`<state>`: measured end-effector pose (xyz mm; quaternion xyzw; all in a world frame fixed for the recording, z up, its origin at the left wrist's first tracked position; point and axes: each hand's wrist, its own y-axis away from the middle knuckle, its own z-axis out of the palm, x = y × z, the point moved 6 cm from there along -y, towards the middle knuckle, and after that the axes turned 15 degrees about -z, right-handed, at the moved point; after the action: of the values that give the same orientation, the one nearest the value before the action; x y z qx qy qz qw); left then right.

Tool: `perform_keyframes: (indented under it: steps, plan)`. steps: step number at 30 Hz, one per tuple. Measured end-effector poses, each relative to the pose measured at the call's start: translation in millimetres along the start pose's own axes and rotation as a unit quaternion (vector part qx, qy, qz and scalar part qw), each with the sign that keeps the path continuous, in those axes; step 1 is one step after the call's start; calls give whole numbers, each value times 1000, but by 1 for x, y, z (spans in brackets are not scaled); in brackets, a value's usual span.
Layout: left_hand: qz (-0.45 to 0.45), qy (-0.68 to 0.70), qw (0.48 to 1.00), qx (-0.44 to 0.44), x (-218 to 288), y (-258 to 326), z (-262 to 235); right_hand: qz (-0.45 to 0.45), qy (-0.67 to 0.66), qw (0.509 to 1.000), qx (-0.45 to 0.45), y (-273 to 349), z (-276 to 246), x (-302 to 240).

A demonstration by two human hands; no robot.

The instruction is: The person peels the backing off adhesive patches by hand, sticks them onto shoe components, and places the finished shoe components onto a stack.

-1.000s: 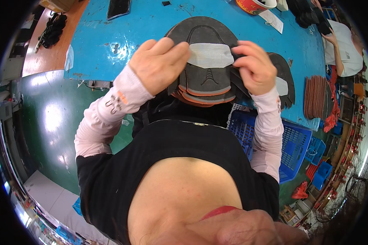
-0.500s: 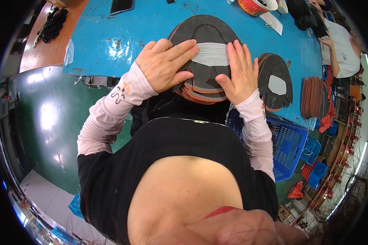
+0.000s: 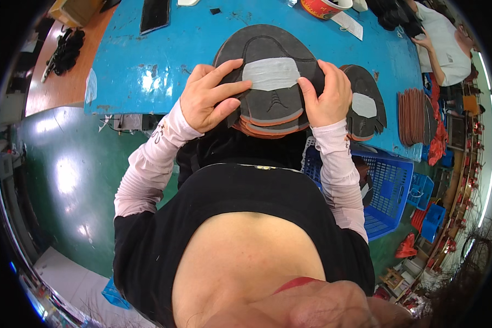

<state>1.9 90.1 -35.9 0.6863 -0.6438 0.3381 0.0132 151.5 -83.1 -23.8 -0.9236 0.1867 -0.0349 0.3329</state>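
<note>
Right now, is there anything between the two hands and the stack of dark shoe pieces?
No. The left hand and right hand both lie directly on the stack of dark shoe pieces; nothing visible stands between.

Near your hands, a pale grey rectangular label (image 3: pixel 271 74) lies across the top dark shoe piece. A smaller pale label (image 3: pixel 363 105) sits on the stack just right. A white paper slip (image 3: pixel 349 25) lies beside the red bowl-shaped container (image 3: pixel 321 7).
</note>
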Motion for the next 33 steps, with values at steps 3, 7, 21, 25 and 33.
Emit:
perform_keyframes:
  steps: [3,7,21,25,33]
  plan:
    - [-9,70,997,0,-2,0,3,-1,-33,997,74,-6,-10,-9]
    - [-102,129,982,97,-5,10,-10,-114,-176,964,161,-6,-24,-26]
    - [-262,-279,890,-247,-39,131,-12,111,81,983,123,82,-102,198]
    - [-150,317,876,-330,12,38,-53,89,-68,988,103,45,-92,138]
    - [-221,-253,940,54,-122,-115,-24,25,-81,995,-43,45,-15,104]
